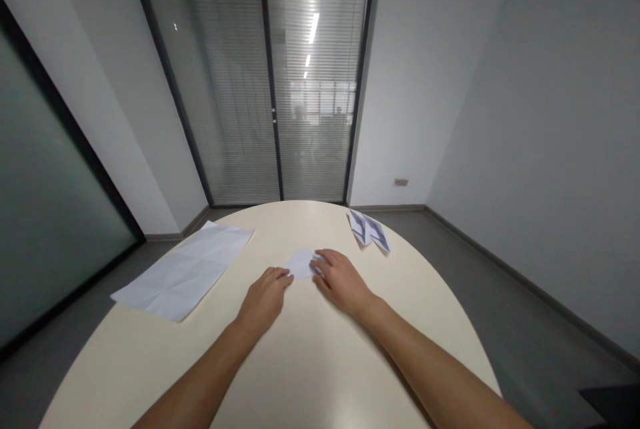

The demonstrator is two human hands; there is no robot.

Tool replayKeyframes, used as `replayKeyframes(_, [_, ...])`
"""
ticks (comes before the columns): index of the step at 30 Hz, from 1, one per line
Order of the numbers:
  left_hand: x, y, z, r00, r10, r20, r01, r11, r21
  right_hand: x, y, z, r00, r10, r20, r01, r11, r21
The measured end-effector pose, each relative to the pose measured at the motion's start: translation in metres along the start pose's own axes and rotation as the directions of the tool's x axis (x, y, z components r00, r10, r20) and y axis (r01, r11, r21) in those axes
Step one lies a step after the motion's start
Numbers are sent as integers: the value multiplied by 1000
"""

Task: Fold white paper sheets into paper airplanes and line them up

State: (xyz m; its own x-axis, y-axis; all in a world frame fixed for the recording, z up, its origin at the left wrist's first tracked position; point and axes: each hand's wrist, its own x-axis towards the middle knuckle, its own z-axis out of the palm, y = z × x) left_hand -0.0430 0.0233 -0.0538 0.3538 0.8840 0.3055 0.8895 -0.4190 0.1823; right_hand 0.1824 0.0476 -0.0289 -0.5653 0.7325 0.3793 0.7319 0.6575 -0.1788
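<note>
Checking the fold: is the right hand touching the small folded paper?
Touching: the head view shows the right hand with fingertips lying on the small folded paper.

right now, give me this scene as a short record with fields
surface: round cream table
left hand: left hand flat on the table, fingertips at the near left edge of the small folded paper
right hand: right hand palm down, fingers pressing the paper's right side
left of hands: large creased sheet lying flat, its corner over the table edge
far right: printed folded paper near the rim
background: glass door with blinds
</note>
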Motion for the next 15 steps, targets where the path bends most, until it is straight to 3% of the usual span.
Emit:
replayKeyframes(3, [-2, 13, -10, 1000, -9, 25, 8, 1000, 27, -6, -19, 9, 987, -109, 122, 95, 988, 119])
replayKeyframes(5, [-3, 21, -16, 999, -20, 50, 18, 999, 46, -8, -22, 14, 971, -92, 219, 57, 985, 161])
replayKeyframes(9, [-5, 30, -18, 997, -26, 72, 19, 996, 84, -7, -4, 13, 940, 56, 337, -103, 987, 122])
replayKeyframes(15, [-7, 34, -12, 999, -29, 16, 28, 995, 98, -5, 19, -3, 887, 257, 384, -276, 961, -7])
